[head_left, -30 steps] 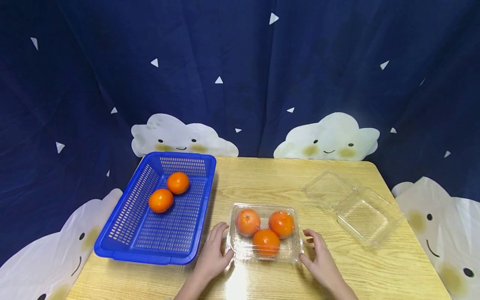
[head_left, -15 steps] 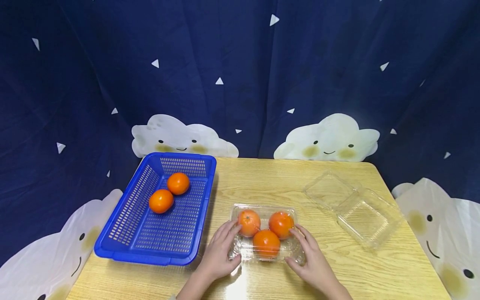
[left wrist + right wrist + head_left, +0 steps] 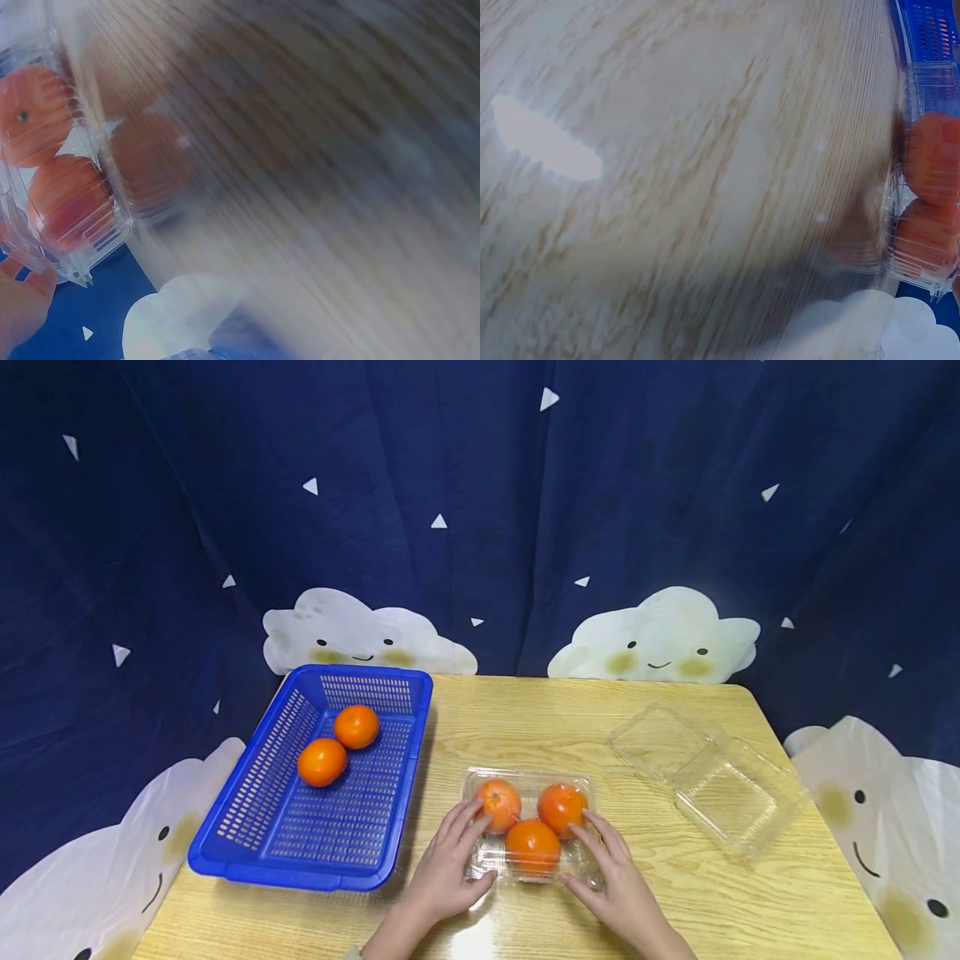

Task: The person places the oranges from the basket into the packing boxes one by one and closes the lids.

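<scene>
A clear plastic clamshell box (image 3: 491,862) with three oranges (image 3: 532,847) inside lies near the front of the table, its lid down over the fruit. My left hand (image 3: 442,872) rests at its left side, fingers spread over the lid and thumb near the front edge. On the opposite side, my right hand (image 3: 618,881) mirrors it, with fingertips over the lid beside the right orange. In the left wrist view, the box (image 3: 82,262) shows ribbed walls and fingers (image 3: 26,289) at its corner. The right wrist view catches only part of the box (image 3: 930,90).
To the left stands a blue perforated basket (image 3: 300,878) with two oranges (image 3: 322,762) in it. A second clear clamshell box (image 3: 720,785) lies spread out at the right. A dark blue curtain (image 3: 480,485) with cloud prints hangs behind the wooden table (image 3: 517,718).
Both hands have moved inward from beside the box, so their fingers now lie over its lid and the thumbs are closer together. The box has stayed in about the same place.
</scene>
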The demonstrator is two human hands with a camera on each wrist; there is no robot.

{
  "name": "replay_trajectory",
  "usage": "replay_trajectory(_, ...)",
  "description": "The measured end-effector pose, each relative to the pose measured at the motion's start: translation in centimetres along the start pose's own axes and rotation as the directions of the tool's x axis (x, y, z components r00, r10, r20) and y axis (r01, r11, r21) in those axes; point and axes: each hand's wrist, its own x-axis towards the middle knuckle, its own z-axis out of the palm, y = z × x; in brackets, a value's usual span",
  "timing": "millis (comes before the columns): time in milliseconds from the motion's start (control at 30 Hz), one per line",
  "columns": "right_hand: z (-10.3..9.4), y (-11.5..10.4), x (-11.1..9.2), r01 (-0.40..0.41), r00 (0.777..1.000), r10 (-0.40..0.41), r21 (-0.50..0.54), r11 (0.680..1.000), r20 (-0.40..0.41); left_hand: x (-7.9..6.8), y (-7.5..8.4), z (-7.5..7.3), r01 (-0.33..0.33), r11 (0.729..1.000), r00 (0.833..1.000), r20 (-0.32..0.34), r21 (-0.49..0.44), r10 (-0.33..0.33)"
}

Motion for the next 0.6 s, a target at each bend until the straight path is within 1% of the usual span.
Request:
replay_trajectory(367, 0.18, 0.21, 0.11, 0.015, 1.0, -0.015, -0.019, 1.0, -0.011, 0.25, -0.04, 0.02, -0.005, 1.0, 1.0, 0.002, 0.015, 0.005)
replay_trajectory(600, 0.18, 0.56, 0.72, 0.019, 1.0, -0.02, -0.022, 1.0, -0.019, 0.81, -0.25, 0.22, 0.003, 1.0, 1.0, 0.011, 0.009, -0.003)
